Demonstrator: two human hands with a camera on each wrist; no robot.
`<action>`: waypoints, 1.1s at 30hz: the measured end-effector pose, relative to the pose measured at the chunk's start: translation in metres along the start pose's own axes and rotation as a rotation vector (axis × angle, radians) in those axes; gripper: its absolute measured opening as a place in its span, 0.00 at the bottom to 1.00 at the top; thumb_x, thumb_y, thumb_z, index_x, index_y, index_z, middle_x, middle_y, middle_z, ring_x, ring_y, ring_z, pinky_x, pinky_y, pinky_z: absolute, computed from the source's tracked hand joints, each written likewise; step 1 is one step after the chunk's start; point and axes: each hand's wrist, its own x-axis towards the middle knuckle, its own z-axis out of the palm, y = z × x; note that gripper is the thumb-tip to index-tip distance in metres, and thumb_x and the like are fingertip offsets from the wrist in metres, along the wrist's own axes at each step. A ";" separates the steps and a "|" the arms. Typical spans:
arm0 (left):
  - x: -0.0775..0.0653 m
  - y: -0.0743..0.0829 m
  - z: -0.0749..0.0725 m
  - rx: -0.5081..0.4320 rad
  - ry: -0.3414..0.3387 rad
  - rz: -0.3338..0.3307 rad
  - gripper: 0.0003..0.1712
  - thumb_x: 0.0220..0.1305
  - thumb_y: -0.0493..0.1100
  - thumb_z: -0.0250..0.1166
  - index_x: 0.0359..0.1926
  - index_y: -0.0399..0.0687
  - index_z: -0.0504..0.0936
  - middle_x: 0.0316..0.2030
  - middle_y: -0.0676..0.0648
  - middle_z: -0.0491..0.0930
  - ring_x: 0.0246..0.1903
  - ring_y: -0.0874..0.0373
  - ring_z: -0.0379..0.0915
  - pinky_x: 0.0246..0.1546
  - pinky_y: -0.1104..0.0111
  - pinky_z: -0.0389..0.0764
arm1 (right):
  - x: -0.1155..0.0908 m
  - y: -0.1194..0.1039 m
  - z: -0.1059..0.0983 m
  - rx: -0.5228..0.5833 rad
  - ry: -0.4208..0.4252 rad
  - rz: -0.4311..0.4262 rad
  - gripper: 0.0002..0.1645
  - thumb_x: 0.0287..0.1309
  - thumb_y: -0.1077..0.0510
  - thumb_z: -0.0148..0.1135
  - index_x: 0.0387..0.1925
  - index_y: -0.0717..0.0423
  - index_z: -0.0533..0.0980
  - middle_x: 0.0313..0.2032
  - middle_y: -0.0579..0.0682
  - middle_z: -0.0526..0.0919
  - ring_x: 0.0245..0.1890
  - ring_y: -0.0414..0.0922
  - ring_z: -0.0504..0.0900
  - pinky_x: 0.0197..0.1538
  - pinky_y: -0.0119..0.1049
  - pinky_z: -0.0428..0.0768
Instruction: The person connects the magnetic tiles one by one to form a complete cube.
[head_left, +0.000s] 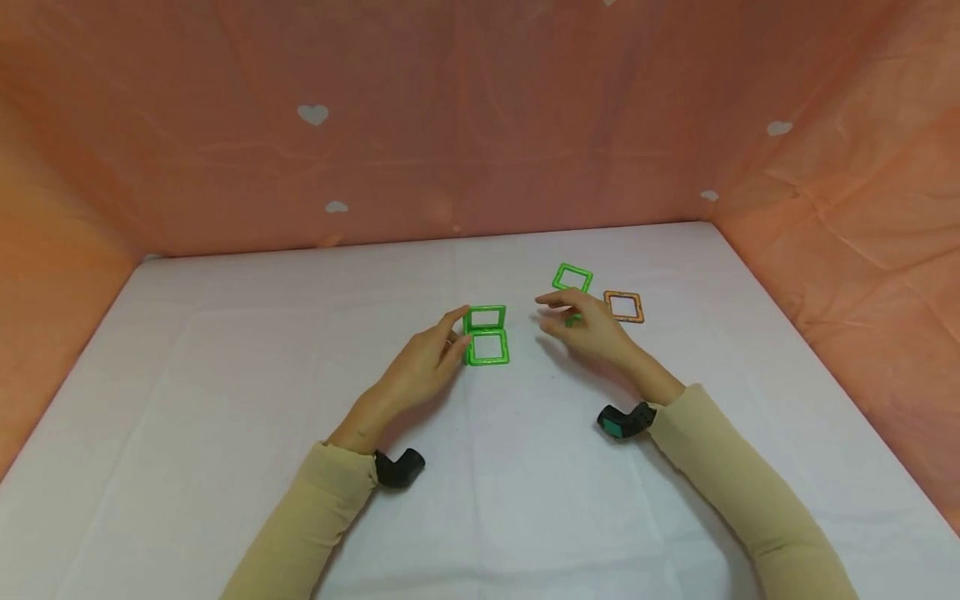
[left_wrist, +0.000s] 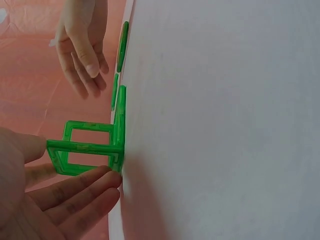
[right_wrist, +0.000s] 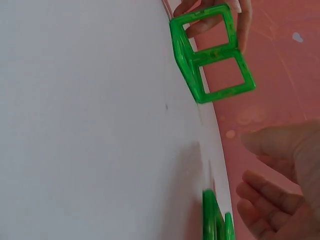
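Several green square-frame magnetic tiles (head_left: 488,362) are joined at the middle of the table, one lying flat and others upright along its edges. My left hand (head_left: 423,364) holds this joined piece at its left side, with the thumb in front and fingers around the edge. In the left wrist view the upright tiles (left_wrist: 85,147) stand by those fingertips. To the right, my right hand (head_left: 588,327) hovers with loosely bent fingers and nothing between them. Beneath it, a loose green tile (head_left: 573,320) is mostly hidden. The right wrist view shows the joined tiles (right_wrist: 215,54) ahead of the right hand.
Beyond the right hand lie another green tile (head_left: 573,276) and an orange square-frame tile (head_left: 624,307). A white cloth covers the table (head_left: 225,375). An orange curtain with white hearts (head_left: 465,125) borders the back and both sides.
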 end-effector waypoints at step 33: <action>-0.001 0.000 0.002 -0.022 -0.007 -0.001 0.28 0.75 0.42 0.48 0.71 0.37 0.56 0.38 0.40 0.82 0.34 0.54 0.76 0.40 0.59 0.78 | -0.023 0.020 -0.021 -0.189 -0.048 0.103 0.33 0.50 0.59 0.72 0.57 0.66 0.73 0.56 0.64 0.75 0.59 0.58 0.71 0.62 0.54 0.66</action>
